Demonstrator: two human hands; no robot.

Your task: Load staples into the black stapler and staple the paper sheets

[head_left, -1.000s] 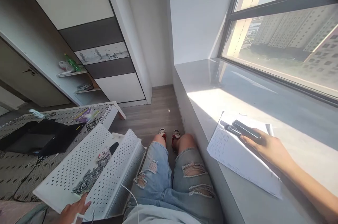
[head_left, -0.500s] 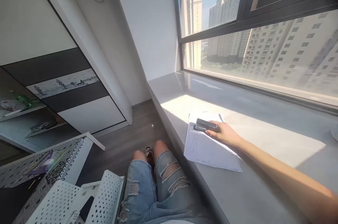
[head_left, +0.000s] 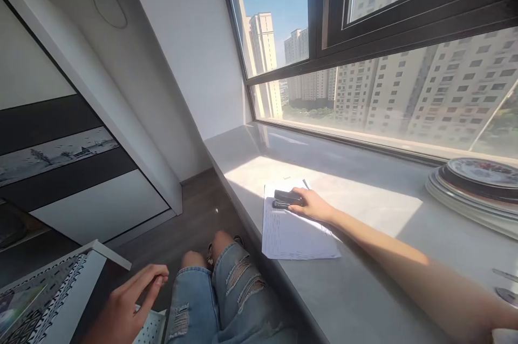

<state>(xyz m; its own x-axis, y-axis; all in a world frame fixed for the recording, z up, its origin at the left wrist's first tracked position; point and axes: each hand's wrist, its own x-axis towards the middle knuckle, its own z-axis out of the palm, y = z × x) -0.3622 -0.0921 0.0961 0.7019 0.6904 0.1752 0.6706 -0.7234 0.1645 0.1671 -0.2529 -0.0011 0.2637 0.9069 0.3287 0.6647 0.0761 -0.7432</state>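
My right hand is wrapped round the rear part of a black stapler. Its front end points left, over the upper part of a stack of paper sheets with rows of writing. The stack lies on the pale windowsill, partly in sunlight. At the lower left, my left hand is raised beside my knees. Its thumb and fingertips come together, and no object shows between them. Loose staples seem to lie just above the paper's top edge.
A stack of plates stands on the sill at the right. Small metal items lie closer, by my forearm. At the lower left are a patterned table and a white perforated rack. A window rises behind the sill.
My left hand has come into view at the lower left. The view has turned to the right, bringing the plates in. My right hand keeps hold of the stapler on the paper.
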